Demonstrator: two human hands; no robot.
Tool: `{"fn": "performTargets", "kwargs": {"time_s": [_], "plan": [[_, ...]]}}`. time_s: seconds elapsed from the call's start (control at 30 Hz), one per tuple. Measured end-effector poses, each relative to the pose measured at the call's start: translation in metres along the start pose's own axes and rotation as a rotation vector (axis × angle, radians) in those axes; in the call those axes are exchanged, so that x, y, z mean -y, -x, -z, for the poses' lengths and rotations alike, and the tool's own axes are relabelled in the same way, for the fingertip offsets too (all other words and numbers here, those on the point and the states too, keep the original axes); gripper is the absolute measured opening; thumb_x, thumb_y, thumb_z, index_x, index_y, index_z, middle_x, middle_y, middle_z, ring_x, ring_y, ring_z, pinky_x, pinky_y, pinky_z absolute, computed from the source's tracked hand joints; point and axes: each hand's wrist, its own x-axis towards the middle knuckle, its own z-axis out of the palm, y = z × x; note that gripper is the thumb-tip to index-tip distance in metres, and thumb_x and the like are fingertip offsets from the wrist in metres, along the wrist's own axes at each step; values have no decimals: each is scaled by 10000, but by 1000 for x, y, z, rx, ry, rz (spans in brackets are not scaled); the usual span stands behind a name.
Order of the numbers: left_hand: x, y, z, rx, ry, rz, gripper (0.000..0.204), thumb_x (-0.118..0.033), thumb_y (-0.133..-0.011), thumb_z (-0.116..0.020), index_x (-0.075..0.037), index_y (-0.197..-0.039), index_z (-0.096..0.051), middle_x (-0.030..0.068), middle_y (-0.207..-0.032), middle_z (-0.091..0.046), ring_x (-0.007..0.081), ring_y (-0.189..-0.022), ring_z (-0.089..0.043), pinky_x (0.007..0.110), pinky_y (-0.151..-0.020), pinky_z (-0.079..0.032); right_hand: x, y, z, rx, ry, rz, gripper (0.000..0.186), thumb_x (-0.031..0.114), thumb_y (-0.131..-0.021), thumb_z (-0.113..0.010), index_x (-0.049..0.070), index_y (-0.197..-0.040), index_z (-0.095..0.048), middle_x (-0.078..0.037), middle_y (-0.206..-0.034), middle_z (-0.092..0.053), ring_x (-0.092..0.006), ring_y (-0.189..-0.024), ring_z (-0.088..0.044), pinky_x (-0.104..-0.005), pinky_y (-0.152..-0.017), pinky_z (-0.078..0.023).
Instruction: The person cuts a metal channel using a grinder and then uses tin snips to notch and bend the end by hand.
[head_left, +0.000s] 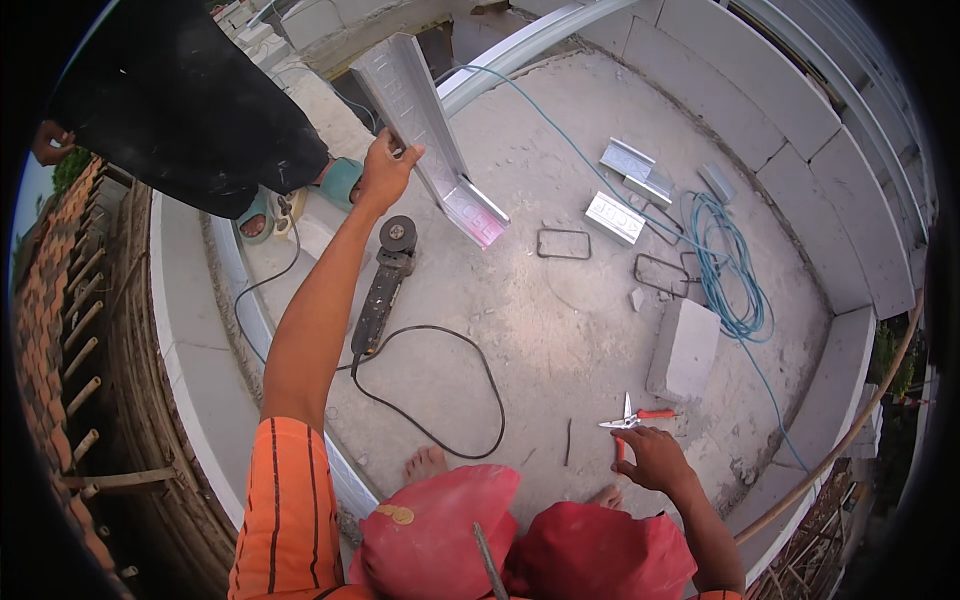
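My left hand [388, 172], arm stretched forward, grips the edge of a long silver metal channel [408, 110]. The channel stands tilted, its lower end close to the concrete floor, with a pink patch near that end. Low on the right, my right hand [655, 460] is closed around one orange handle of a pair of tin snips [628, 415]. The snips' blades and handles are spread apart. An angle grinder [383, 285] with a black cord lies on the floor beside my left forearm.
Cut channel pieces [614, 217], bent wire rectangles [564, 244], a pale block [684, 350] and a coiled blue hose [735, 270] lie to the right. A person in dark trousers [190, 110] and green sandals stands at the upper left. Low block walls [740, 85] surround the floor.
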Motion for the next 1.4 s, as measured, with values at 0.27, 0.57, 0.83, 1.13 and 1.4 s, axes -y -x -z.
{"fn": "performTargets", "kwargs": {"time_s": [0.27,0.57,0.83,1.13,1.4], "plan": [[40,-65,26,-64,-132,32,376,-94,-883,-670,47,-1214,-559,151,-1093,-681,239,-991,-650,345,-905,-482,-15,96,-147,163,-355,-394,430,347,-811,-755,99,-1134,-616,-170,-1008,-692,-352,-914,-674,-435,-757,-536],[95,-68,50,-118,-513,45,413,-181,-893,-687,24,-1222,-542,181,-1100,-674,296,-956,-662,397,-844,-497,2,108,-212,-221,-422,-636,374,337,-790,-760,106,-1037,-601,-173,-910,-683,-380,-812,-664,-459,-700,-526],[78,-70,53,-25,-492,79,491,-196,-874,-723,51,-1238,-506,196,-1104,-672,273,-966,-666,379,-865,-511,3,99,-225,-363,-432,-670,333,329,-771,-765,112,-951,-587,-175,-823,-675,-405,-721,-656,-479,-649,-518],[-3,-90,44,-155,-365,30,736,-196,-821,-777,71,-1375,-373,267,-1241,-589,276,-1136,-598,376,-974,-463,0,99,-237,-375,-469,-754,349,329,-709,-788,143,-933,-596,-149,-776,-686,-403,-689,-664,-477,-622,-523],[-47,-129,41,-116,-820,-262,718,-170,-757,-755,-14,-1393,-461,250,-1306,-568,341,-1177,-592,387,-1014,-455,-1,92,-244,-529,-465,-655,382,303,-668,-796,136,-958,-611,-124,-711,-664,-371,-641,-665,-453,-611,-530]]}}
